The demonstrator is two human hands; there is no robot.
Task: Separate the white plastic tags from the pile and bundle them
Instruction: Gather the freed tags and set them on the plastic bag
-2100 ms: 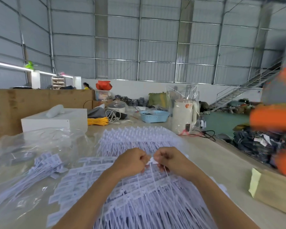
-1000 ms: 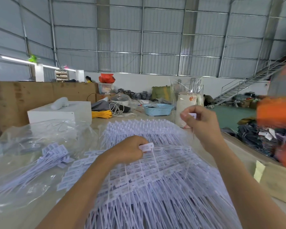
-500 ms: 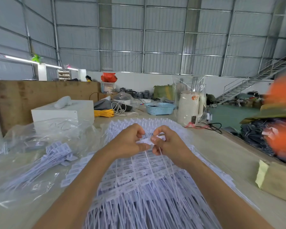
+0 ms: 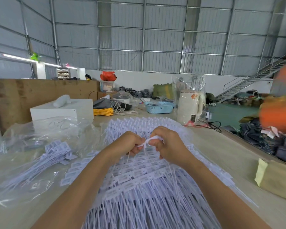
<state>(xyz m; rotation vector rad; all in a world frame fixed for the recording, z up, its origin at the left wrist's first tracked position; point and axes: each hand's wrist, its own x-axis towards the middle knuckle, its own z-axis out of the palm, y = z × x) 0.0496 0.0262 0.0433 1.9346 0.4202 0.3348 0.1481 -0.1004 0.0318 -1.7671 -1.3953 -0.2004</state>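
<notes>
A wide pile of white plastic tags point(image 4: 144, 184) with long thin tails covers the table in front of me. Above its middle, my left hand point(image 4: 127, 143) and my right hand point(image 4: 167, 144) meet, fingers curled, both pinching a small white tag point(image 4: 147, 142) between them. Thin tails hang down from the pinched spot onto the pile. A separate bundle of tags point(image 4: 56, 152) lies to the left on clear plastic.
Crumpled clear plastic bags point(image 4: 31, 146) lie at left, with a white box point(image 4: 61, 111) behind. At the back stand a blue basket point(image 4: 159, 107), a white kettle point(image 4: 189, 108) and yellow cord point(image 4: 103, 111). A cardboard box point(image 4: 276, 179) sits at right. Blurred orange shape point(image 4: 279, 113) at far right.
One second ago my right hand was raised apart with a tag. It came back down to my left hand, and both now pinch tags together over the pile.
</notes>
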